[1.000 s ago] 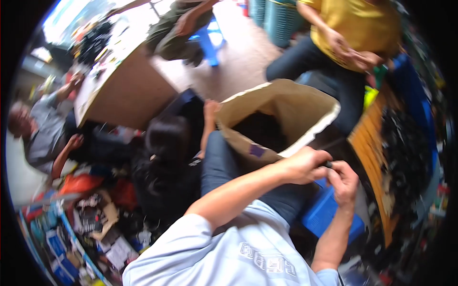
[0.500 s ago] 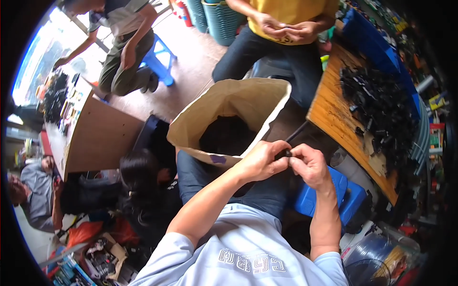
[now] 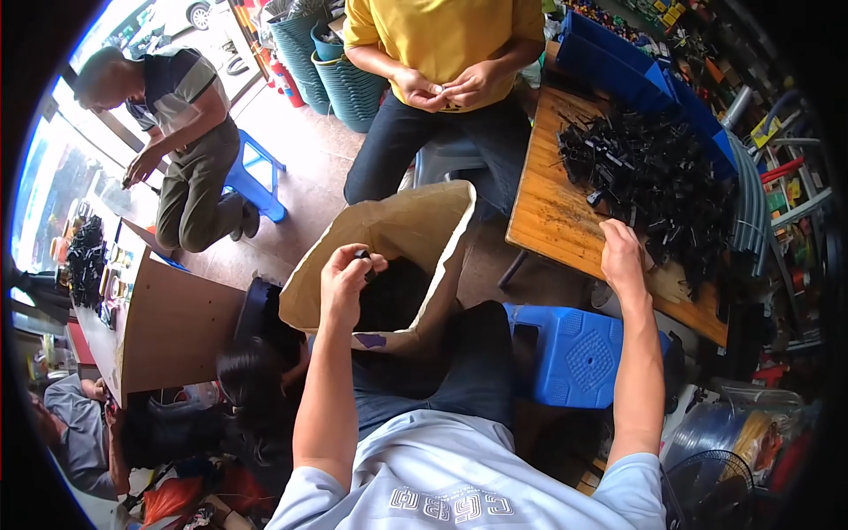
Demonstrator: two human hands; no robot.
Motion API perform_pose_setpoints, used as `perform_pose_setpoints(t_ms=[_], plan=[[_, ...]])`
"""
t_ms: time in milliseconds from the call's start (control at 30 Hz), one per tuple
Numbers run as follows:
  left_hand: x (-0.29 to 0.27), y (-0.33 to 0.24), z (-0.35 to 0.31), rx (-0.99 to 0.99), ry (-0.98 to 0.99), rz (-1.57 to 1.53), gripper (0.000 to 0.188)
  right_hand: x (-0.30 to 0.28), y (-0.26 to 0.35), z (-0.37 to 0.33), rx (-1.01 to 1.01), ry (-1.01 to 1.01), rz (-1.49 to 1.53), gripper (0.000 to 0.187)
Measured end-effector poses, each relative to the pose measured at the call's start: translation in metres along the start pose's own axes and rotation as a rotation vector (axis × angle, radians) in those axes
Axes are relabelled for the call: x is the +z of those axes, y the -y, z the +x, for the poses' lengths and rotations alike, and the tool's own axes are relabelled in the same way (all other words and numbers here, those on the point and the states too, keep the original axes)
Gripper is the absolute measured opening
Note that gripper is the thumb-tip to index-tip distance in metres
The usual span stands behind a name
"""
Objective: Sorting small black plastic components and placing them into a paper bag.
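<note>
Fingers of my left hand (image 3: pixel 343 283) pinch a small black piece (image 3: pixel 363 255), over the open mouth of a tan, pale-rimmed sack (image 3: pixel 442 219). Fingers of my right hand (image 3: pixel 624 256) lie at the edge of heaped black plastic pieces (image 3: pixel 640 172) on an orange-brown wooden tabletop (image 3: pixel 543 190); I cannot tell whether they grasp any. Blue plastic stool (image 3: pixel 576 358) stands below them.

1. Pale blue-grey shirt (image 3: pixel 468 464), lower middle of the frame, with blocky outlined print (image 3: pixel 437 506) across it.
2. Short sleeves (image 3: pixel 640 488) of the same pale cloth.
3. Dark blue trousers (image 3: pixel 450 380), just above the shirt.
</note>
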State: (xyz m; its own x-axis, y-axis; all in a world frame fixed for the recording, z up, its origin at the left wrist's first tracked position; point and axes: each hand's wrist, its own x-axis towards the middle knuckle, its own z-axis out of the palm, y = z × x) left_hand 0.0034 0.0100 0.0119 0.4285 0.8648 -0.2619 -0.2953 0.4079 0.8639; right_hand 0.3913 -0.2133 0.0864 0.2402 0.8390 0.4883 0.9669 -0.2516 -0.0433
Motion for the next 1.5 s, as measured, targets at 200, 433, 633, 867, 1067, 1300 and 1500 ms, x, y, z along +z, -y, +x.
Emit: perform_pose_setpoints(t_ms=[200, 433, 633, 867, 1067, 1300, 1500], plan=[[0.022, 0.011, -0.023, -0.233, 0.19, -0.207, 0.008, -0.024, 0.037, 0.019, 0.062, 0.013, 0.226, 0.028], [0.114, 0.011, -0.052, 0.097, 0.412, 0.338, 0.022, -0.008, 0.091, 0.013, 0.783, 0.12, 1.325, 0.021], [0.128, 0.008, -0.06, 0.742, 0.475, 0.747, 0.046, -0.001, 0.158, 0.0, 0.794, 0.203, 1.481, 0.02], [0.12, -0.007, -0.071, 0.715, 0.424, 0.665, 0.017, -0.013, 0.186, -0.001, 0.657, 0.292, 1.524, 0.019], [0.113, 0.005, -0.074, 0.684, 0.355, 0.612, 0.011, -0.003, 0.196, -0.014, 0.514, 0.207, 1.543, 0.018], [0.111, 0.009, -0.078, 0.874, 0.281, 0.667, 0.016, 0.011, 0.194, -0.015, 0.453, 0.238, 1.685, 0.016], [0.1, 0.011, -0.079, 0.097, 0.372, 0.081, 0.014, 0.001, 0.19, -0.011, 0.495, 0.435, 1.63, 0.011]])
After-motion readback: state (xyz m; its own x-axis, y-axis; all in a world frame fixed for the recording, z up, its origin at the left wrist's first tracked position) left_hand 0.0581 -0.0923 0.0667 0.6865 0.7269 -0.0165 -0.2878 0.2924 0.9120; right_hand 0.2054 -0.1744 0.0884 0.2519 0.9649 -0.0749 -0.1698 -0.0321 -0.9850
